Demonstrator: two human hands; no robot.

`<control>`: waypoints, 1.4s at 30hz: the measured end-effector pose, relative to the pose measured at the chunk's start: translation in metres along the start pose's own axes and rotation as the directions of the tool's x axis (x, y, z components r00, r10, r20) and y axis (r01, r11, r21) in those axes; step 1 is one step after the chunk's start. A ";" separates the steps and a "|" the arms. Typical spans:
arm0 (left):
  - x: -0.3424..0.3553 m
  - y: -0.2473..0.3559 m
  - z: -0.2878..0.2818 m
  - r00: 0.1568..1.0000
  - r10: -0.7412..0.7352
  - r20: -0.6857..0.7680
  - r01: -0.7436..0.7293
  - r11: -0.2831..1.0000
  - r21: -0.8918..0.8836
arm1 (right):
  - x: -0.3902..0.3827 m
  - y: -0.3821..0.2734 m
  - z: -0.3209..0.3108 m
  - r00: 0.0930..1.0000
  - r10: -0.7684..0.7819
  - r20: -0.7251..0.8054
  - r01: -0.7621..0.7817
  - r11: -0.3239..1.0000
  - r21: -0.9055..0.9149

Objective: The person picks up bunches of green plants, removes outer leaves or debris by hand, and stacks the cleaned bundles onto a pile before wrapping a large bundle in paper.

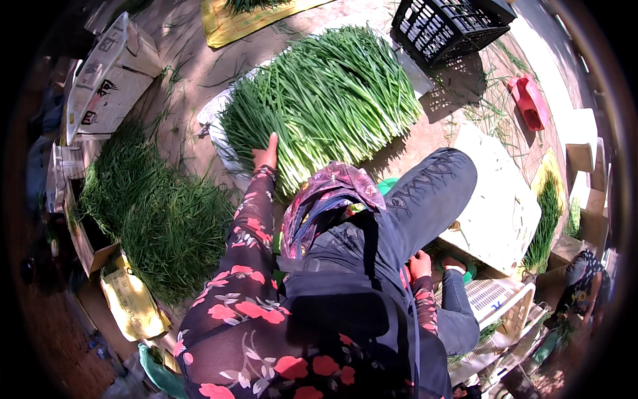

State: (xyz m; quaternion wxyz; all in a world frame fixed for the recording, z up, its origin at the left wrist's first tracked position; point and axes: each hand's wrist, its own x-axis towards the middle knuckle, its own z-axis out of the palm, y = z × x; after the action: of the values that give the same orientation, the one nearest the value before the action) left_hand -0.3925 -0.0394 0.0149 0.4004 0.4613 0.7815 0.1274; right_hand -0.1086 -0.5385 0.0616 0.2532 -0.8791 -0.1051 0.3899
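A thick stack of garlic chives (325, 93), green with pale stem ends, lies on a white sheet (415, 73) on the ground in front of me. At the stack's near left side is my left hand (266, 156), touching the leaves. One finger of it is stretched out; the others are partly hidden by the chives. My right hand (420, 265) is low beside my thigh, away from the stack. Its fingers are too small and partly hidden to make out, and I see nothing in it.
A loose heap of chives (159, 219) spreads at the left, below a white crate (113, 80). A black crate (452, 26) stands at the far right, near a red plastic object (528, 102). A pale board (498, 199) lies right of my knee, a white basket (495, 299) behind it.
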 end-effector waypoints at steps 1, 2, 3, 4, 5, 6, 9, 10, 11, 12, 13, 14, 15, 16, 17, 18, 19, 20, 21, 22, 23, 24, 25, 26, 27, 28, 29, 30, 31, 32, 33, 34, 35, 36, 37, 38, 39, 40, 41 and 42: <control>-0.031 0.028 0.014 0.999 -0.048 -0.018 0.049 0.996 0.078 | -0.004 0.005 -0.001 0.999 0.031 -0.009 -0.031 1.000 0.000; -0.053 0.047 0.027 0.994 -0.099 -0.052 0.106 0.983 0.150 | -0.006 0.004 -0.002 0.998 0.055 -0.008 -0.055 0.999 -0.003; -0.059 0.050 0.046 0.982 -0.077 -0.173 0.120 0.960 0.254 | -0.011 0.003 -0.006 0.999 0.045 -0.008 -0.045 0.999 -0.006; -0.060 0.049 0.061 0.958 -0.051 -0.283 0.146 0.934 0.325 | -0.014 0.000 -0.009 0.999 0.044 -0.008 -0.044 0.997 -0.066; -0.059 0.049 0.072 0.944 -0.037 -0.328 0.164 0.916 0.368 | -0.017 0.006 -0.009 0.998 0.059 -0.021 -0.061 0.995 -0.081; -0.059 0.049 0.079 0.928 -0.022 -0.372 0.184 0.894 0.407 | -0.020 0.013 -0.009 0.997 0.074 -0.034 -0.077 0.992 -0.095; -0.058 0.053 0.086 0.941 -0.018 -0.339 0.176 0.879 0.443 | -0.031 -0.001 -0.013 0.992 0.115 -0.049 -0.120 0.984 -0.129; -0.054 0.052 0.087 0.942 -0.014 -0.334 0.175 0.872 0.457 | -0.033 -0.004 -0.011 0.991 0.118 -0.064 -0.125 0.985 -0.115; -0.053 0.051 0.089 0.934 -0.005 -0.357 0.183 0.866 0.466 | -0.034 -0.006 -0.008 0.990 0.115 -0.083 -0.124 0.986 -0.115; -0.054 0.050 0.089 0.934 -0.040 -0.355 0.225 0.837 0.498 | -0.036 -0.009 -0.007 0.989 0.109 -0.101 -0.120 0.986 -0.116; -0.053 0.049 0.092 0.937 -0.040 -0.346 0.218 0.842 0.493 | -0.037 -0.013 -0.006 0.987 0.102 -0.128 -0.117 0.987 -0.111; -0.054 0.053 0.088 0.936 -0.041 -0.349 0.217 0.849 0.482 | -0.038 -0.027 -0.007 0.983 0.139 -0.121 -0.165 0.955 -0.247; -0.058 0.056 0.084 0.937 -0.061 -0.345 0.225 0.858 0.461 | -0.034 -0.025 -0.005 0.985 0.112 -0.129 -0.143 0.953 -0.267; -0.056 0.055 0.081 0.938 -0.054 -0.342 0.218 0.861 0.459 | -0.030 -0.021 -0.004 0.987 0.084 -0.138 -0.121 0.951 -0.286; -0.058 0.056 0.071 0.954 -0.072 -0.290 0.192 0.892 0.410 | -0.026 -0.029 -0.004 0.992 0.096 -0.085 -0.116 0.953 -0.279; -0.061 0.058 0.060 0.968 -0.086 -0.234 0.168 0.918 0.359 | -0.022 -0.039 -0.005 0.991 0.074 -0.110 -0.105 0.944 -0.314; -0.061 0.056 0.050 0.976 -0.085 -0.203 0.152 0.927 0.344 | -0.017 -0.045 -0.004 0.991 0.010 -0.136 -0.056 0.937 -0.344; -0.059 0.053 0.038 0.982 -0.102 -0.160 0.149 0.936 0.319 | -0.014 -0.049 -0.003 0.985 -0.054 -0.162 -0.011 0.927 -0.375; -0.058 0.052 0.029 0.974 -0.132 -0.182 0.181 0.942 0.284 | -0.008 -0.049 -0.002 0.986 -0.050 -0.157 -0.006 0.941 -0.338; -0.058 0.050 0.021 0.966 -0.163 -0.202 0.211 0.946 0.247 | -0.003 -0.050 -0.001 0.989 -0.034 -0.144 -0.018 0.940 -0.341; -0.060 0.051 0.010 0.961 -0.150 -0.231 0.206 0.949 0.238 | -0.002 -0.053 -0.001 0.988 -0.029 -0.152 -0.026 0.937 -0.349; -0.066 0.051 0.002 0.954 -0.143 -0.265 0.208 0.949 0.235 | -0.003 -0.055 -0.001 0.987 -0.024 -0.161 -0.036 0.933 -0.358; -0.069 0.052 -0.006 0.954 -0.076 -0.289 0.144 0.965 0.220 | -0.001 -0.054 -0.003 0.989 0.005 -0.146 -0.057 0.934 -0.353; -0.072 0.052 -0.016 0.947 -0.015 -0.320 0.083 0.976 0.202 | 0.001 -0.053 -0.005 0.992 0.028 -0.125 -0.071 0.934 -0.350; -0.080 0.052 -0.022 0.912 0.178 -0.371 -0.096 0.969 0.229 | 0.003 -0.053 -0.007 0.993 0.053 -0.105 -0.087 0.933 -0.349; -0.083 0.054 -0.025 0.826 0.397 -0.400 -0.328 0.916 0.232 | 0.002 -0.063 -0.008 0.988 0.090 -0.129 -0.128 0.937 -0.325; -0.094 0.067 -0.025 0.748 0.554 -0.365 -0.531 0.830 0.173 | 0.002 -0.067 -0.013 0.986 0.092 -0.137 -0.132 0.938 -0.320; -0.106 0.084 -0.019 0.766 0.605 -0.217 -0.627 0.778 -0.040 | 0.004 -0.069 -0.018 0.984 0.097 -0.148 -0.140 0.939 -0.315; -0.124 0.104 -0.015 0.747 0.664 -0.017 -0.641 0.714 -0.281 | 0.009 -0.071 -0.024 0.988 0.097 -0.124 -0.132 0.941 -0.311; -0.149 0.126 -0.011 0.623 0.752 0.213 -0.704 0.659 -0.266 | 0.014 -0.075 -0.032 0.990 0.099 -0.104 -0.127 0.942 -0.310; -0.178 0.151 -0.012 0.466 0.718 0.517 -0.795 0.596 -0.111 | 0.003 -0.093 -0.046 0.990 0.091 -0.109 -0.122 0.939 -0.321; -0.204 0.174 -0.008 0.387 0.451 0.804 -0.805 0.591 0.056 | -0.007 -0.109 -0.061 0.983 0.057 -0.172 -0.117 0.923 -0.367; -0.217 0.177 0.003 0.253 0.365 0.896 -0.950 0.267 0.160 | -0.031 -0.140 -0.078 0.978 0.017 -0.210 -0.090 0.935 -0.342; -0.237 0.181 0.008 0.297 0.160 0.942 -0.944 0.199 0.264 | -0.038 -0.147 -0.094 0.971 -0.110 -0.214 0.034 0.943 -0.330; -0.263 0.188 0.009 0.309 0.119 0.944 -0.951 0.067 0.303 | -0.061 -0.163 -0.113 0.925 -0.243 -0.292 0.153 0.942 -0.299; -0.285 0.193 0.010 0.325 0.082 0.942 -0.941 -0.069 0.331 | -0.074 -0.163 -0.126 0.838 -0.371 -0.400 0.333 0.929 -0.162; -0.279 0.188 0.017 0.369 0.009 0.929 -0.914 -0.179 0.364 | -0.099 -0.180 -0.135 0.774 -0.419 -0.474 0.473 0.881 -0.006; -0.287 0.193 0.011 0.376 -0.034 0.926 -0.914 -0.178 0.364 | -0.114 -0.184 -0.143 0.691 -0.481 -0.540 0.592 0.805 0.041; -0.269 0.181 0.023 0.296 -0.189 0.936 -0.936 -0.252 0.245 | -0.128 -0.186 -0.149 0.656 -0.505 -0.561 0.639 0.767 0.056; -0.279 0.188 0.016 0.361 -0.263 0.894 -0.930 -0.164 0.328 | -0.138 -0.183 -0.154 0.618 -0.522 -0.588 0.682 0.727 0.071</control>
State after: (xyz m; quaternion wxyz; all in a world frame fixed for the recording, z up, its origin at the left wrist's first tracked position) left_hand -0.1937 -0.1701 0.2534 0.1771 0.8208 0.1159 -0.5306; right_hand -0.0849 -0.4919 0.3326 0.5139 -0.8152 -0.2651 0.0331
